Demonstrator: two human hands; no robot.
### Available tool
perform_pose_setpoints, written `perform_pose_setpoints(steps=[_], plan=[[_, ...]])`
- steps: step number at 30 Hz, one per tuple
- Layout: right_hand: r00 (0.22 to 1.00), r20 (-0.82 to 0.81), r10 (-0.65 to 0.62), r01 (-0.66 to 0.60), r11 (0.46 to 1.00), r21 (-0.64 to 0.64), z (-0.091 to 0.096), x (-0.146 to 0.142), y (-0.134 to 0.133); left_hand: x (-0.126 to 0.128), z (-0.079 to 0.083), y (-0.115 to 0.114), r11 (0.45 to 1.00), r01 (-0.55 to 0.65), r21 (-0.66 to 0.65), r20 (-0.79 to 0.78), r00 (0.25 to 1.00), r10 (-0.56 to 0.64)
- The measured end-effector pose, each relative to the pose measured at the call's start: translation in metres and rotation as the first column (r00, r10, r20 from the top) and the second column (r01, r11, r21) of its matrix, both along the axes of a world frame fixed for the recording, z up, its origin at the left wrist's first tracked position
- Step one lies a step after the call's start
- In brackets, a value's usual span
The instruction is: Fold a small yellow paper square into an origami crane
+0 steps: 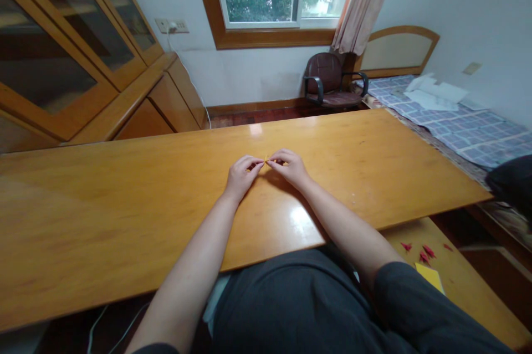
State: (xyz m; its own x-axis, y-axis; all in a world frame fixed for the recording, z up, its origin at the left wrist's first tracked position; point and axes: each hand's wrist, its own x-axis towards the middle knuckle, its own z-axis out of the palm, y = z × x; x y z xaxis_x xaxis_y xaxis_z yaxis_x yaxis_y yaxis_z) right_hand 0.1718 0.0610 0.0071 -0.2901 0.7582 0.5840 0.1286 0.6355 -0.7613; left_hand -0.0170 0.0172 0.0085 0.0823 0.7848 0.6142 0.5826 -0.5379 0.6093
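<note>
A tiny piece of yellow folded paper point(266, 160) with thin pointed tips is held between my two hands, just above the wooden table point(124, 204). My left hand point(243, 174) pinches its left side between thumb and fingertips. From the other side, my right hand point(291, 165) pinches it with thumb and index finger. My fingertips cover much of the paper, so its exact shape cannot be made out.
Below the table's right end, a lower wooden surface point(469, 282) bears several small red folded-paper pieces point(424, 256) and some yellow paper sheets point(430, 276). Beyond the table stand a brown armchair point(328, 77), a bed point(465, 127) and a glass-door cabinet point(162, 104).
</note>
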Motion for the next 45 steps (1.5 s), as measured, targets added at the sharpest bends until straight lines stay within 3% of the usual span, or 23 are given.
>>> perform_pose_setpoints(steps=[7, 19, 40, 45], plan=[[0.99, -0.133, 0.043, -0.081, 0.951, -0.297, -0.0021, 0.0013, 0.0059, 0.0014, 0.0027, -0.0018, 1.0, 0.008, 0.011, 0.011, 1.0, -0.008], [0.973, -0.217, 0.073, -0.177, 0.842, -0.51, -0.001, -0.0044, 0.0006, 0.0036, 0.005, -0.0038, 1.0, 0.012, 0.006, 0.027, 1.0, -0.012], [0.979, -0.177, 0.099, -0.178, 0.834, -0.523, -0.005, -0.0043, 0.0014, 0.0026, 0.002, -0.0023, 0.996, 0.024, -0.082, 0.079, 0.997, -0.018], [0.986, -0.115, 0.117, -0.157, 0.877, -0.454, -0.0076, -0.0032, 0.0028, 0.0017, 0.0022, -0.0023, 0.997, 0.021, -0.079, 0.066, 0.998, -0.015]])
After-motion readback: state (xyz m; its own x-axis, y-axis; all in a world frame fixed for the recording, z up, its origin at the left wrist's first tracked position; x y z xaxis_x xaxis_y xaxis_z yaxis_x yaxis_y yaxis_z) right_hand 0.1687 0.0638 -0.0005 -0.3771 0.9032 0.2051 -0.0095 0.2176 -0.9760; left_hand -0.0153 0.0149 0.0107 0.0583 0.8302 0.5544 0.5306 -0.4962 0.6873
